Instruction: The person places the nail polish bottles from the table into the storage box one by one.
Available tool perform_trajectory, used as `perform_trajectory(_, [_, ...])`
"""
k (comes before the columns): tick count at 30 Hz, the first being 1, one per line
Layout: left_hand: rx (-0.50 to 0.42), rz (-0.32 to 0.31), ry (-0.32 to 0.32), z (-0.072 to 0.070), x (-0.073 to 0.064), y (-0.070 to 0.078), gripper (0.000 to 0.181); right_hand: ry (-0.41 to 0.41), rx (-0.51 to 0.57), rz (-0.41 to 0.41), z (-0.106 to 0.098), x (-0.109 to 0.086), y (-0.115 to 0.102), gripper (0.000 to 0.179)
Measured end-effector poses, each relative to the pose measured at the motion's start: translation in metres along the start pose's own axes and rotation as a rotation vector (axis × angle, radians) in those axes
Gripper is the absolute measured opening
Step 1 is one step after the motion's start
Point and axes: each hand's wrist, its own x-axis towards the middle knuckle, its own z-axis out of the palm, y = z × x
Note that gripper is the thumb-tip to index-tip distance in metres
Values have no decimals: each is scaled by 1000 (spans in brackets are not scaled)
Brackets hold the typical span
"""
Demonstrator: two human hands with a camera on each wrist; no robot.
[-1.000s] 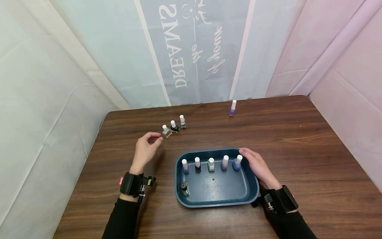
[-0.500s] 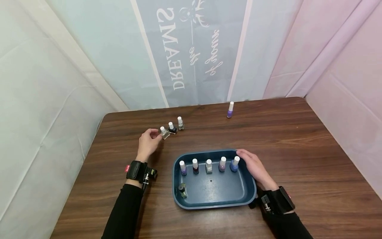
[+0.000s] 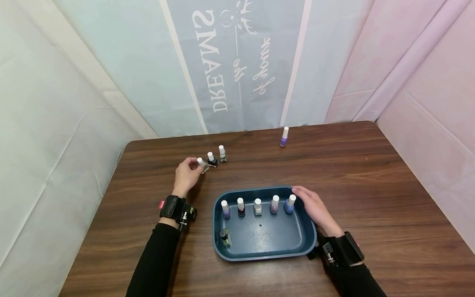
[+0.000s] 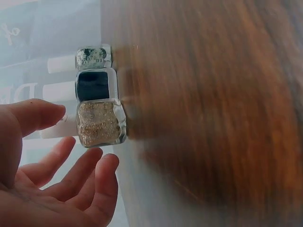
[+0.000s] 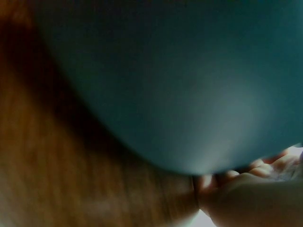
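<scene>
Three nail polish bottles stand side by side at the back left. They are a gold glitter bottle point(image 4: 99, 124), a dark bottle point(image 4: 93, 85) and a clear bottle with dark flecks point(image 4: 91, 57). My left hand point(image 3: 186, 176) has thumb and fingers about the glitter bottle's white cap point(image 4: 56, 128); the bottle is upright beside the dark one. At the right end of a blue tray point(image 3: 259, 258), my right hand point(image 3: 317, 210) holds the wall and far corner. In the right wrist view its fingers lie against the tray's outside, blurred.
Inside the tray a row of several white-capped polish bottles point(image 3: 257, 207) lines the far side. A black-capped bottle point(image 3: 225, 237) is at its near left. One purple bottle point(image 3: 284, 137) stands alone near the table's point(image 3: 371, 185) back edge, before a hanging cloth point(image 3: 237, 62).
My left hand has reached forward to the glitter bottle, and its thumb and fingers have closed in on the cap. The right hand keeps its place on the tray. The head view has shifted slightly.
</scene>
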Motion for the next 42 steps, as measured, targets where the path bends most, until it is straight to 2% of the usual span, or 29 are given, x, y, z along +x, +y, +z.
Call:
perform_trajectory(13, [25, 15, 10, 5, 3, -1, 32, -4, 12, -19, 0, 0, 0, 59])
perform_trajectory(42, [24, 8, -11, 6, -2, -6, 26, 2, 6, -16, 1, -1, 3, 60])
